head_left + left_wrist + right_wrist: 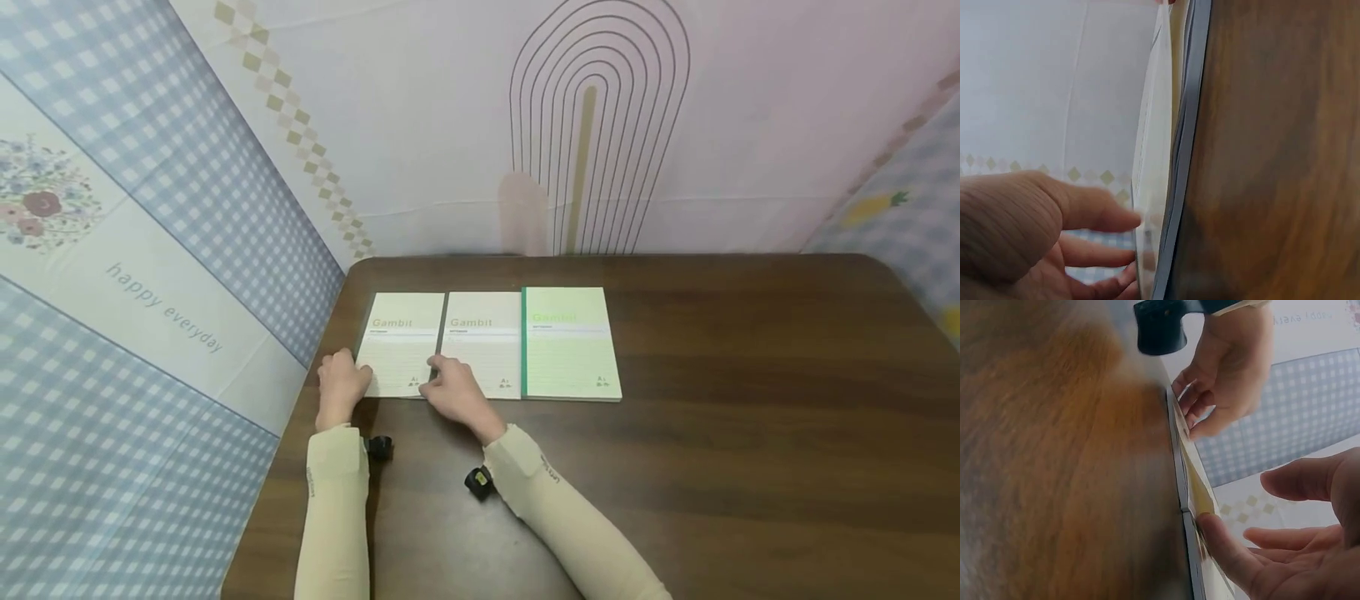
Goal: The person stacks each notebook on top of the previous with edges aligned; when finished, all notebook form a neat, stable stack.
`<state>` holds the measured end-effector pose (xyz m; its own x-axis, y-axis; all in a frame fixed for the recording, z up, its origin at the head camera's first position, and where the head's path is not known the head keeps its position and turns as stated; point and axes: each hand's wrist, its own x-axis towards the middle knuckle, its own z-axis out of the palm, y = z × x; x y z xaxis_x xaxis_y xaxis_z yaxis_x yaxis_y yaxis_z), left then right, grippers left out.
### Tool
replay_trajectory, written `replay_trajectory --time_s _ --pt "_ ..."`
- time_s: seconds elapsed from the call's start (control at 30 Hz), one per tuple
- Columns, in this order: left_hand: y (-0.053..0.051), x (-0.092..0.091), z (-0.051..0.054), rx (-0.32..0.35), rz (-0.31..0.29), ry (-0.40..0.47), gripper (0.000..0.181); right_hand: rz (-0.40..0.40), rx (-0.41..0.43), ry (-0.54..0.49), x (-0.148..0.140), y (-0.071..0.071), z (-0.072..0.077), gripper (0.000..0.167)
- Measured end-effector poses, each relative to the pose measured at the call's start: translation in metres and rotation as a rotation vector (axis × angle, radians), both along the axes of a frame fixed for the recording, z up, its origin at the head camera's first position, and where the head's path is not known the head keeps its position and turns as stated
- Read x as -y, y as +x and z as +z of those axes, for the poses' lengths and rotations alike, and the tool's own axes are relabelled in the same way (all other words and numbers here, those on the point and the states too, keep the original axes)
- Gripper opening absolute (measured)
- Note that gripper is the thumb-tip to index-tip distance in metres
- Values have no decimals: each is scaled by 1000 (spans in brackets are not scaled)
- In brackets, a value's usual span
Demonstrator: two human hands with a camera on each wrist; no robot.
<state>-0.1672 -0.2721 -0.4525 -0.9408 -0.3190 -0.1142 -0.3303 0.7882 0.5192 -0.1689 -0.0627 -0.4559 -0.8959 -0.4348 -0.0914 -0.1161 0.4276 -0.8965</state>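
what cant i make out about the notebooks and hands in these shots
- Head view: the fine print under the title on the green notebook, too small to read
- Head view: its page faces, hidden by the closed cover
- Left wrist view: part of the left hand, cut off by the frame edge
- Right wrist view: part of the right hand, likewise cut off

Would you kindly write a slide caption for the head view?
Left hand and right hand at the leftmost of three side-by-side notebooks on a brown table.
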Motion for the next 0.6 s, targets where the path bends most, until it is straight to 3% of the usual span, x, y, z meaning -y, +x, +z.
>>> replay_trajectory --time_s 0.17,0.37,0.6 --pt "-1 0 -3 -92 94 20 29 5 28 -24 0 2 0 54" --pt "-1 5 -3 -104 181 163 52 19 53 -61 -3 4 1 54" --pt "2 8 3 -141 276 291 55 -29 93 -112 -7 0 -3 48"
